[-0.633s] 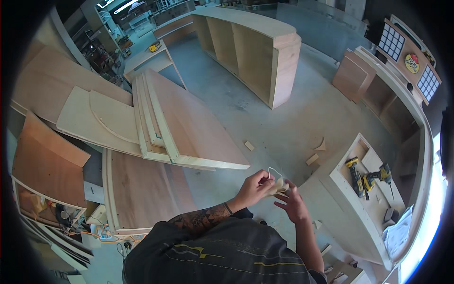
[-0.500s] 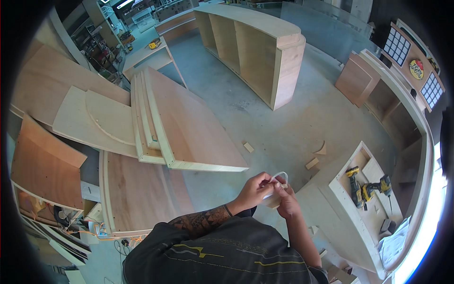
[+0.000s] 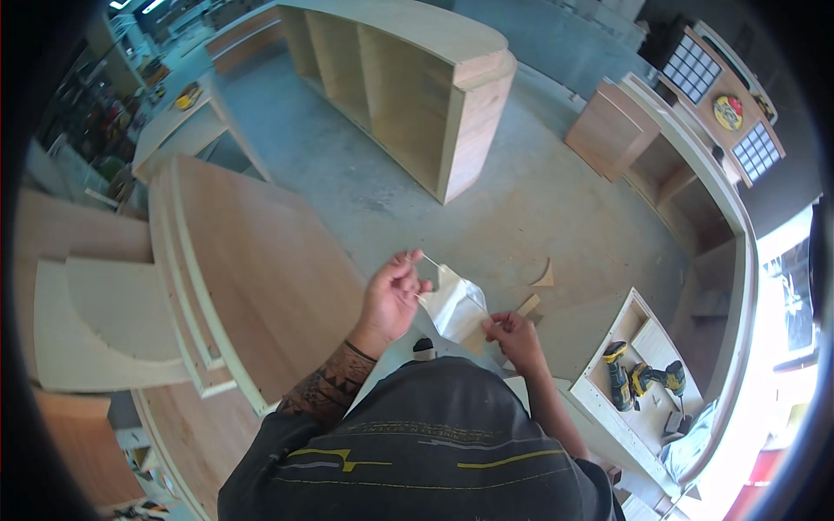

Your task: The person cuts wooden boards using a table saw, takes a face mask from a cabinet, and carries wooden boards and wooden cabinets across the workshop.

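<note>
Between my hands hangs a white face mask [image 3: 456,306], spread out in front of my chest and slightly shiny on its face. My left hand [image 3: 393,293] is pinched on its thin ear loop at the mask's upper left. At the mask's lower right edge, my right hand [image 3: 514,337] grips a corner between thumb and fingers. A small light wooden piece [image 3: 474,339] shows just below the mask; whether it is held or lies behind is unclear.
To the left stand stacked plywood panels [image 3: 261,252]. A curved shelf unit [image 3: 408,104] stands ahead. At the right, two cordless drills [image 3: 643,378] lie in a framed wooden tray [image 3: 586,386] beside a curved counter [image 3: 738,260]. Wood offcuts [image 3: 545,276] lie on the floor.
My hands have moved apart, and the mask, bunched between them before, is now opened out. My left hand has risen to the left. The view has shifted right.
</note>
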The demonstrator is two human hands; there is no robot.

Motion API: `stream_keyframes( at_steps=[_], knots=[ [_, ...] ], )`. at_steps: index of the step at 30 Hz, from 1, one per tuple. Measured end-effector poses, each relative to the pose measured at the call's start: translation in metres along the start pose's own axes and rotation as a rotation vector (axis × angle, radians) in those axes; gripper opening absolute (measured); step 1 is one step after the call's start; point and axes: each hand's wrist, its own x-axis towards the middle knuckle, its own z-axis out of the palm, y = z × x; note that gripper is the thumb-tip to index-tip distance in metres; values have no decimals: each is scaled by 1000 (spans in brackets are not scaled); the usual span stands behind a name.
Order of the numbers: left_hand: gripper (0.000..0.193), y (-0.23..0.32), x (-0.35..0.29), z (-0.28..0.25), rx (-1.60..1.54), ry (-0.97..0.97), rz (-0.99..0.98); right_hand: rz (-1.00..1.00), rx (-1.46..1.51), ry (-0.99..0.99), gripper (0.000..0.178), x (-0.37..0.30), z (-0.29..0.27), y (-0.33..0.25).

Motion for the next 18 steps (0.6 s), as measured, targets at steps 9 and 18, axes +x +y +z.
stream_keyframes(
  at_steps=[9,18],
  knots=[
    [49,90,72,55,113,-440,276,-574,894,-316,31,38,-54,-181],
    [21,190,100,227,408,-1186,1010,-1376,684,-1626,29,101,-85,-421]
  ],
)
